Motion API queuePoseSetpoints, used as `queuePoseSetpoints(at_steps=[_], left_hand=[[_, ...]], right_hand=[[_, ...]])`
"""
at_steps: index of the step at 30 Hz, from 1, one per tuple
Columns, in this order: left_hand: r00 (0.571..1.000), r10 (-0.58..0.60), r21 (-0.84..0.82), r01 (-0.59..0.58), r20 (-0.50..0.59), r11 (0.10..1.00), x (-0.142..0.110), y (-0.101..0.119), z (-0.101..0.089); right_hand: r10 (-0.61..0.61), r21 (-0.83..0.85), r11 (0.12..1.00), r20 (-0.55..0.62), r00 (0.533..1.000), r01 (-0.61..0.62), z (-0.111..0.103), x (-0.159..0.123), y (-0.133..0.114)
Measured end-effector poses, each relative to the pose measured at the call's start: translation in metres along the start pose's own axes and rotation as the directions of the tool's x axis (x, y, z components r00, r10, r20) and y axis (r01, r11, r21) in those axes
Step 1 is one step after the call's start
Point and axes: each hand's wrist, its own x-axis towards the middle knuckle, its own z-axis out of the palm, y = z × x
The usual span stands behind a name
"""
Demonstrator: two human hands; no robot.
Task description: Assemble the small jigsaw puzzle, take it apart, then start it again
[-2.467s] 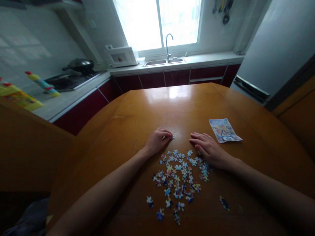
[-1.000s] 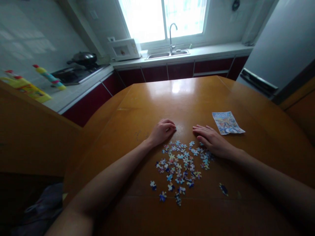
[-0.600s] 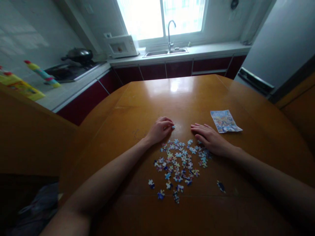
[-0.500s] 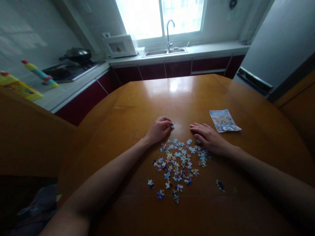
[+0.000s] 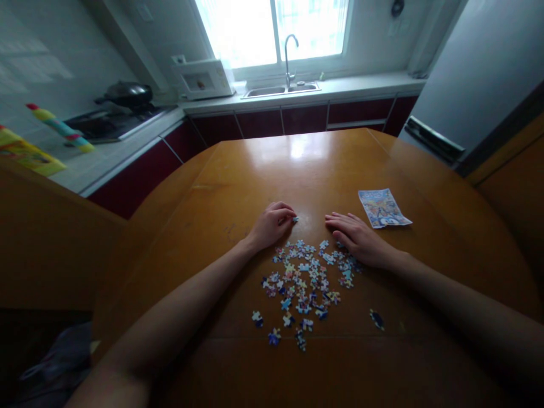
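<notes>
Loose jigsaw puzzle pieces (image 5: pixel 304 283) lie scattered on the wooden table (image 5: pixel 272 175) in front of me. Just beyond the left side of the pile, my left hand (image 5: pixel 274 225) has its fingers curled, with a small pale puzzle piece (image 5: pixel 296 219) at its fingertips. My right hand (image 5: pixel 357 238) rests palm down at the pile's far right edge, fingers stretched out, covering part of some pieces. A crumpled picture sheet (image 5: pixel 385 208) lies past the right hand. One dark piece (image 5: pixel 376 319) sits apart at the near right.
Across the table are a counter with a sink (image 5: pixel 266 92), a faucet (image 5: pixel 287 62) and a white microwave (image 5: pixel 203 78). On the left stand a dark pan (image 5: pixel 127 94) on the stove and yellow bottles (image 5: pixel 29 154). A refrigerator (image 5: pixel 480 79) stands at the right.
The whole view has shifted slightly, moving the scene a little to the left. Both hands and the puzzle pieces keep their places on the table.
</notes>
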Motion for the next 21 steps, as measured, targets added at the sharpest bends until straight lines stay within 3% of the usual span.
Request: queuePoseSetpoints(at_steps=[14, 21], left_hand=[[1.0, -0.005, -0.002, 0.005, 0.008, 1.0, 0.0012, -0.0007, -0.0004], [1.0, 0.002, 0.002, -0.002, 0.017, 1.0, 0.0007, -0.002, -0.0005]], right_hand=[[0.001, 0.007, 1.0, -0.023, 1.0, -0.001, 0.0015, 0.0005, -0.0009], [0.071, 0.162, 0.986, -0.129, 0.989, -0.05, 0.0003, 0.0027, -0.0073]])
